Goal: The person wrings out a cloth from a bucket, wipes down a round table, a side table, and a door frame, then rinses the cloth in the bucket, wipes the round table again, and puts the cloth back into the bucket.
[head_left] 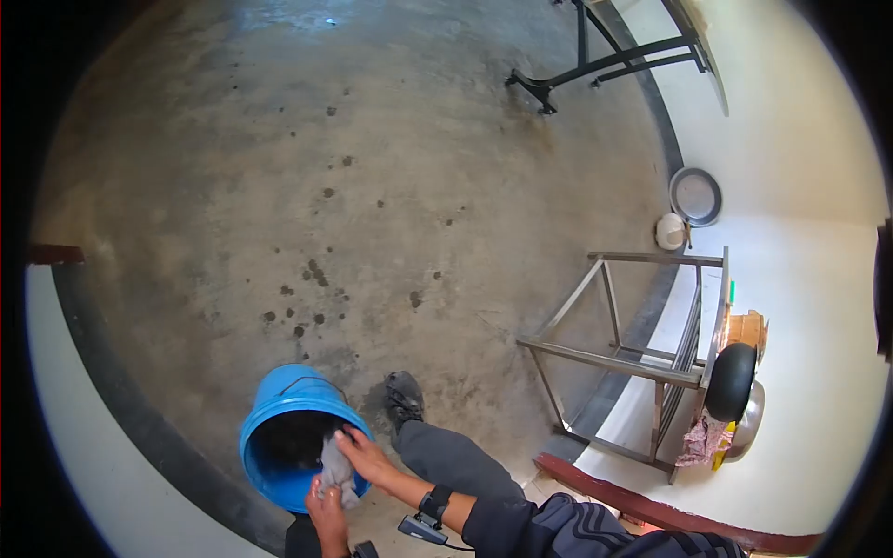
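A blue bucket (286, 383) stands on the concrete floor near the bottom of the view, its inside dark. Over the right side of its mouth hangs a wet-looking grey cloth (339, 476), bunched up. My right hand (365, 456) grips the upper part of this cloth at the bucket's rim. Lower down, my left hand (327, 517) is closed round the cloth's near end. What lies deep in the bucket is too dark to make out.
Dark wet spots (316, 272) dot the concrete floor. A metal frame rack (605, 358) stands at the right, with a black round object (731, 382) beside it. By the wall are a metal basin (696, 196) and a white pot (670, 231). A black-legged table (614, 63) is farther off.
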The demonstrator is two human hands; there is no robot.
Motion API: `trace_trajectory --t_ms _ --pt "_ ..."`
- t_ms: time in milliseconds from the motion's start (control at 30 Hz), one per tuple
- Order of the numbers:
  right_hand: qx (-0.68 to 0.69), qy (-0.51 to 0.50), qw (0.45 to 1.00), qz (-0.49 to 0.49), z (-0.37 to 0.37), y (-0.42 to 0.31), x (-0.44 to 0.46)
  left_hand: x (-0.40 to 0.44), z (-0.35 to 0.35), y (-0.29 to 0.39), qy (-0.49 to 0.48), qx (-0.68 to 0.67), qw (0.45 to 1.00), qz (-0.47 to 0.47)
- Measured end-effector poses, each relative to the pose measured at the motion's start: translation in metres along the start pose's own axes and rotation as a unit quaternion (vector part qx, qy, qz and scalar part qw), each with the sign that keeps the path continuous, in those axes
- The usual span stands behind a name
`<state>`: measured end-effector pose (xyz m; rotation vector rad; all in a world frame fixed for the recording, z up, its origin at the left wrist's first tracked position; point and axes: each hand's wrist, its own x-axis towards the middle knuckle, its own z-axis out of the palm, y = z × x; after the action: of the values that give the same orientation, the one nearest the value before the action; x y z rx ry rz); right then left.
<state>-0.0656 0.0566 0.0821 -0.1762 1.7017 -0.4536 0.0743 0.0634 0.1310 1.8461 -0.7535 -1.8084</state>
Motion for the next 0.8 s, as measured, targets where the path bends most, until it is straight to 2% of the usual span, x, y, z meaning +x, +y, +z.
trace_trajectory --t_ms 33,133,167,233,267,300,400,433,533,600,633,667,733,767,800 --pt "0.02 0.005 1.0 0.018 0.0 -0.011 -0.003 -0.012 -0.002 0.023 -0.045 -0.056 0.996 -0.05" --pt "0.137 -0.026 0.988 0.071 0.008 -0.015 -0.002 -0.032 0.002 0.06 -0.093 -0.053 0.994 -0.033" --pt "0.167 -0.05 0.981 0.084 0.009 -0.011 -0.001 -0.025 0.011 0.05 -0.05 0.023 0.998 0.03" --pt "0.246 -0.064 0.964 0.077 0.012 -0.006 -0.003 -0.006 0.03 0.036 0.008 0.04 0.997 0.061" --pt "0.209 -0.07 0.973 0.074 0.011 -0.002 -0.004 0.004 0.04 0.029 0.037 0.049 0.995 0.076" --pt "0.174 -0.074 0.979 0.071 0.008 0.002 -0.004 0.019 0.042 0.021 0.053 0.098 0.985 0.134" --pt "0.079 -0.085 0.991 0.061 0.01 0.014 -0.004 0.061 0.024 -0.009 0.06 0.215 0.968 0.114" --pt "0.055 -0.086 0.993 0.062 0.014 0.022 -0.003 0.079 0.009 -0.037 0.052 0.287 0.945 0.147" --pt "-0.038 -0.082 0.995 0.035 0.015 0.026 0.01 0.118 -0.011 -0.06 0.056 0.422 0.903 0.056" --pt "-0.112 -0.081 0.99 0.02 0.008 0.033 0.014 0.161 -0.037 -0.139 0.107 0.355 0.912 0.179" --pt "-0.04 -0.102 0.993 0.032 0.002 0.006 0.001 0.172 -0.039 -0.158 0.104 0.374 0.903 0.185" --pt "-0.043 -0.084 0.995 0.043 0.002 0.005 0.001 0.182 -0.04 -0.177 0.101 0.393 0.894 0.19" --pt "-0.045 -0.047 0.996 0.061 0.002 0.0 0.002 0.187 -0.031 -0.168 0.036 0.532 0.841 0.098" --pt "-0.031 -0.057 0.996 0.06 -0.001 -0.003 0.002 0.181 -0.031 -0.164 -0.014 0.476 0.876 0.079" --pt "-0.024 -0.039 0.997 0.058 -0.001 -0.007 0.0 0.157 -0.025 -0.118 -0.06 0.419 0.904 0.056"
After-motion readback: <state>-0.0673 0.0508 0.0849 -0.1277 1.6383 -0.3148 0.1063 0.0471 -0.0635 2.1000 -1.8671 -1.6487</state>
